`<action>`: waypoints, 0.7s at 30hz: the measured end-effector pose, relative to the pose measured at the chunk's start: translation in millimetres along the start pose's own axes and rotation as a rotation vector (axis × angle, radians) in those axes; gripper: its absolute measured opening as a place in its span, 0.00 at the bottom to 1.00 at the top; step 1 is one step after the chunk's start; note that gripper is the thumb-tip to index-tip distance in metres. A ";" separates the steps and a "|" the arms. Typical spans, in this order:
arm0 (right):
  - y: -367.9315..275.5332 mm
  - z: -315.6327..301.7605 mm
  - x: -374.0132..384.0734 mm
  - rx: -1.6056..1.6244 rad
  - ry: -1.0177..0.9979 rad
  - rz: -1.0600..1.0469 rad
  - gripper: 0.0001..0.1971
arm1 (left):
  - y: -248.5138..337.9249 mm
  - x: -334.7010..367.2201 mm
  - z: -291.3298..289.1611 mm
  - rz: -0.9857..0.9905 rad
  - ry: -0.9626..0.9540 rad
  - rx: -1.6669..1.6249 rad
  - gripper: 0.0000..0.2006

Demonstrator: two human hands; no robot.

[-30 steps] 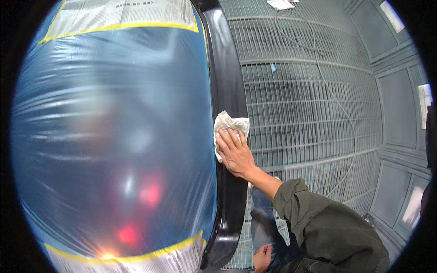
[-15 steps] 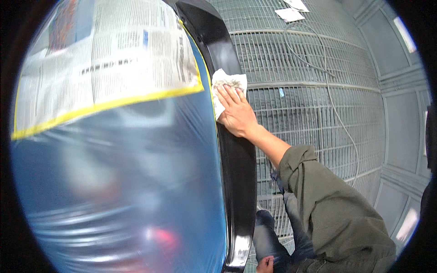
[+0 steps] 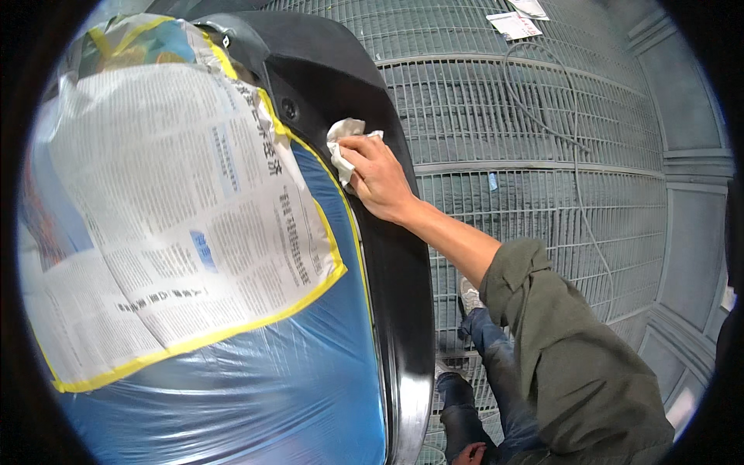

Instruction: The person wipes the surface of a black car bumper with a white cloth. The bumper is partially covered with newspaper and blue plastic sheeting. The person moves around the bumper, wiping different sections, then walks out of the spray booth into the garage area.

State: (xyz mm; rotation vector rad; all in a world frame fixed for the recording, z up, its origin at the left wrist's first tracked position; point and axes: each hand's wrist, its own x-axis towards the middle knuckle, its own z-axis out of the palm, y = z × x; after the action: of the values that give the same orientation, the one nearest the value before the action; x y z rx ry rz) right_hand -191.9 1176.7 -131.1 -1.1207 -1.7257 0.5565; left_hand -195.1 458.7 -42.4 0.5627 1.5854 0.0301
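My right hand (image 3: 380,174), its fingers curled, holds a crumpled white wiping cloth (image 3: 341,147). It presses the cloth to the glossy black curved car body panel (image 3: 399,271), close to its inner edge. Along that edge runs yellow masking tape (image 3: 335,248), which borders blue-looking plastic film (image 3: 271,387) and a newspaper sheet (image 3: 178,201) over the vehicle. At the lower edge, beside my legs, my left hand (image 3: 470,454) shows only in part; its fingers are mostly cut off.
Metal floor grating (image 3: 535,232) lies right of the panel. A thin hose or cable (image 3: 577,178) loops across it, and paper sheets (image 3: 515,25) lie at the far end. Grey wall panels (image 3: 690,248) rise on the right. A round fitting (image 3: 290,108) sits in the panel.
My right hand and the cloth have moved along the black panel to its far, wider part; the fingers went from flat to curled. The view has shifted, showing more newspaper and panel.
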 end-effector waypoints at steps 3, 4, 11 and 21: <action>14.1 -12.7 24.4 -0.084 -0.010 -0.177 0.18 | 7.3 -1.3 -11.2 -0.009 0.015 0.011 0.16; 17.7 -16.8 28.6 -0.171 0.027 -0.280 0.16 | 12.3 0.0 -10.4 -0.035 0.023 0.006 0.16; -15.8 -9.1 45.8 0.304 -0.097 0.589 0.09 | 45.7 1.8 -6.0 0.375 0.209 0.482 0.15; -34.3 -27.7 95.6 0.385 0.154 -0.005 0.13 | 94.1 2.7 -23.7 -0.039 0.012 -0.017 0.16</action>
State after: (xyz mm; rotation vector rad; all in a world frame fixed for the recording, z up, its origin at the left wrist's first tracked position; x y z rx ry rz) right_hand -192.2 1240.7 -47.5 -0.8604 -1.4140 0.7431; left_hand -186.1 549.5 -9.2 0.5185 1.6066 0.0177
